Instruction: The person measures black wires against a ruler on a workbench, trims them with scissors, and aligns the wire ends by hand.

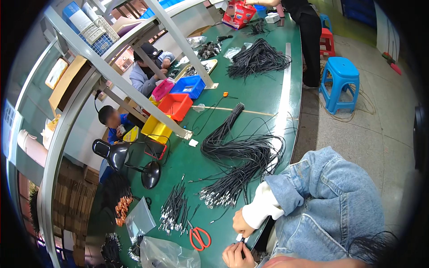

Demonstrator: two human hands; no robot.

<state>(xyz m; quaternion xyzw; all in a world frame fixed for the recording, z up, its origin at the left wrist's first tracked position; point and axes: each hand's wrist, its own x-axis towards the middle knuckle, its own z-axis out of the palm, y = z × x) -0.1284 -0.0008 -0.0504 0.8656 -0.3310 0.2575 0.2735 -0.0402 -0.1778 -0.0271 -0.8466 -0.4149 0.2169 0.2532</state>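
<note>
At the table's near edge, low in the view, my right hand (242, 224) and my left hand (237, 255) meet with their fingers closed. Between their fingertips is a small black piece (243, 240) with something white beside it; its kind is too small to make out. Red-handled scissors (199, 239) lie on the green table just left of my hands. Beyond them rests a short bundle of black cables (175, 207) with silvery ends. A long, bent bundle of black cables (232, 152) stretches away up the table, its pale ends near my right hand.
Clear plastic bags (170, 253), more cable bundles (121, 207) and a black desk lamp (151, 174) occupy the left side. Yellow, red and blue bins (175, 106) stand by the metal shelf frame (165, 115). Two people sit across; another stands beyond. Blue stool (340, 76) at right.
</note>
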